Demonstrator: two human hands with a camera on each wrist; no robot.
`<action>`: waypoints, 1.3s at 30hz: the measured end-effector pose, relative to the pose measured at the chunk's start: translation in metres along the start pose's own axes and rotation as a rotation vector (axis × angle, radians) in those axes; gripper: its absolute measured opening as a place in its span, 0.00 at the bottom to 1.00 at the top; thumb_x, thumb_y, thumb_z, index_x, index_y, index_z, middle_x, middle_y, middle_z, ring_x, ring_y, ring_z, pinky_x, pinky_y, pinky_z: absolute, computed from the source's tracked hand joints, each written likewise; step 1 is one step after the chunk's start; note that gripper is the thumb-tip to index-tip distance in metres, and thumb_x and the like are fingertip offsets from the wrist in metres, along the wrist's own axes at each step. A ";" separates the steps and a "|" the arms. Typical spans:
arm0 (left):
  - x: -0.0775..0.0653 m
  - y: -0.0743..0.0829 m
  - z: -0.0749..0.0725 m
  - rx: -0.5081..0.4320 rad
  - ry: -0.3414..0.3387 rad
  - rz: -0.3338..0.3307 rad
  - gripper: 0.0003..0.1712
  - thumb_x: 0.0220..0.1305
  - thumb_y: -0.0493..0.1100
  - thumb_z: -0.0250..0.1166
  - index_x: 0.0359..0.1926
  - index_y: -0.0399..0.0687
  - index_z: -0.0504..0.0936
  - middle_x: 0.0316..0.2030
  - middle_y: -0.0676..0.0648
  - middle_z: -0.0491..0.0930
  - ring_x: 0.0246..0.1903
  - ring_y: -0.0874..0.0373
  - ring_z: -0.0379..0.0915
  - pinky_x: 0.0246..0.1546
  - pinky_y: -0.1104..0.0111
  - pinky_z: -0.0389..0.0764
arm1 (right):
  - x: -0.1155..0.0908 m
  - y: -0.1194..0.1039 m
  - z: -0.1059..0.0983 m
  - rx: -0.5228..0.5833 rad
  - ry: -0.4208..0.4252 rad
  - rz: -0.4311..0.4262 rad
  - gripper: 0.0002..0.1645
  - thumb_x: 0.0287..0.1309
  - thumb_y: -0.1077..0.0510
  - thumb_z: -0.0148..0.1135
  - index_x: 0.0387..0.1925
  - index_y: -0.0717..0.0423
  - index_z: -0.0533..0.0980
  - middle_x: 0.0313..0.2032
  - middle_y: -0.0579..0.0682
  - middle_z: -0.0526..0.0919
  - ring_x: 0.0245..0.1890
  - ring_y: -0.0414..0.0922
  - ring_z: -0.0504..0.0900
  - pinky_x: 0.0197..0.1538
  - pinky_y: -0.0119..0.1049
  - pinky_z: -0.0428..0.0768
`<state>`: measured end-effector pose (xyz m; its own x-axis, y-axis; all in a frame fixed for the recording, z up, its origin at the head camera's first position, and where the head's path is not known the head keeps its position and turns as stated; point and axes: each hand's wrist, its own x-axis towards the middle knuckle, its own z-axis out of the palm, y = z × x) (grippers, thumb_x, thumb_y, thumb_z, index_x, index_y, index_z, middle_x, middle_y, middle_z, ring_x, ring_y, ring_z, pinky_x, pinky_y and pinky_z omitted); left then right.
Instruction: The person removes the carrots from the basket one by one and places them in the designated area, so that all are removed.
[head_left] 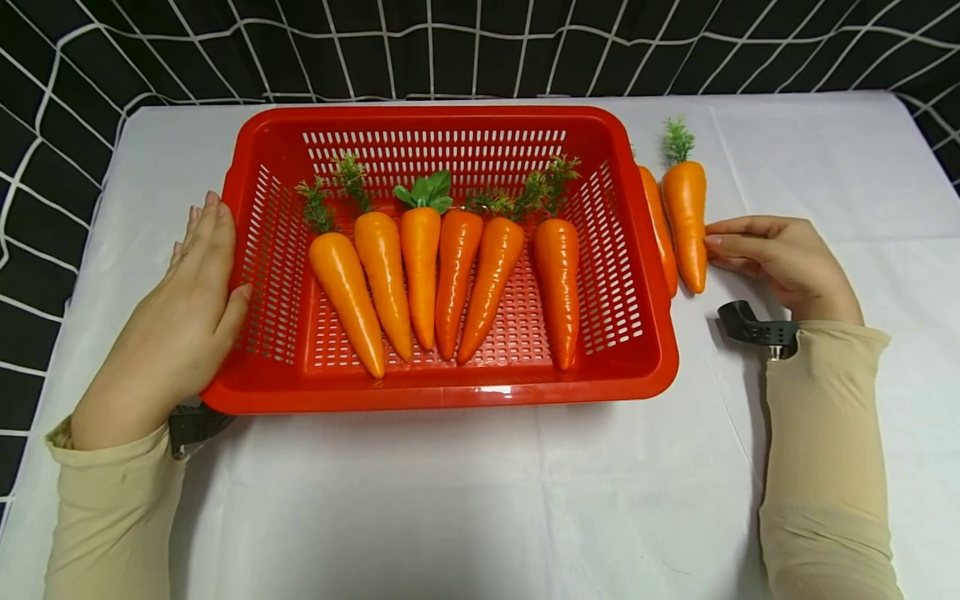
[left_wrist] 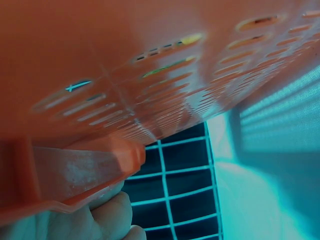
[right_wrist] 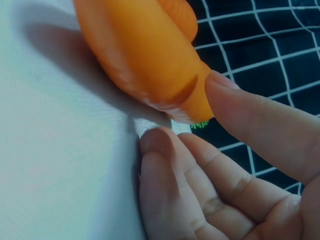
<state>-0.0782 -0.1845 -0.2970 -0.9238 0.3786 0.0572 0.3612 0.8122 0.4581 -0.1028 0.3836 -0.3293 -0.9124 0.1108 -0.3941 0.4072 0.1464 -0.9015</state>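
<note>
A red plastic basket with slotted walls holds several toy carrots side by side, their green tops toward the far wall. My left hand lies along the basket's left rim, fingers fairly straight and thumb at the edge; in the left wrist view, fingers show below the rim. Right of the basket lies an orange carrot. My right hand is at its right side. In the right wrist view, the thumb touches the carrot while the other fingers rest below it, near the cloth.
Between the basket and the outer carrot lies another carrot, partly hidden by the basket's rim. A white cloth covers the table. Black fabric with a white grid borders the back and left.
</note>
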 end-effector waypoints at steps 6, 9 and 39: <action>0.000 0.001 0.000 -0.002 -0.002 -0.005 0.39 0.67 0.37 0.48 0.72 0.32 0.39 0.73 0.40 0.35 0.71 0.50 0.29 0.67 0.49 0.41 | -0.001 0.001 -0.003 0.087 0.005 -0.005 0.05 0.52 0.63 0.68 0.33 0.54 0.85 0.32 0.45 0.86 0.32 0.40 0.85 0.34 0.29 0.81; 0.000 0.001 -0.001 -0.002 -0.002 0.000 0.38 0.67 0.37 0.48 0.72 0.32 0.40 0.73 0.40 0.35 0.71 0.50 0.28 0.67 0.49 0.41 | -0.002 0.000 -0.005 0.144 -0.001 -0.019 0.07 0.52 0.64 0.68 0.35 0.57 0.84 0.33 0.48 0.86 0.33 0.41 0.86 0.35 0.30 0.82; 0.003 0.004 -0.003 0.001 -0.020 -0.033 0.38 0.69 0.40 0.46 0.72 0.33 0.39 0.73 0.40 0.32 0.71 0.51 0.26 0.67 0.51 0.39 | -0.063 -0.115 0.098 0.060 -0.331 -0.343 0.15 0.56 0.74 0.58 0.47 0.73 0.76 0.41 0.59 0.84 0.39 0.49 0.84 0.42 0.35 0.80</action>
<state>-0.0801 -0.1819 -0.2921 -0.9325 0.3603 0.0245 0.3307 0.8247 0.4588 -0.0965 0.2632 -0.2184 -0.9621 -0.2543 -0.0987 0.0856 0.0619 -0.9944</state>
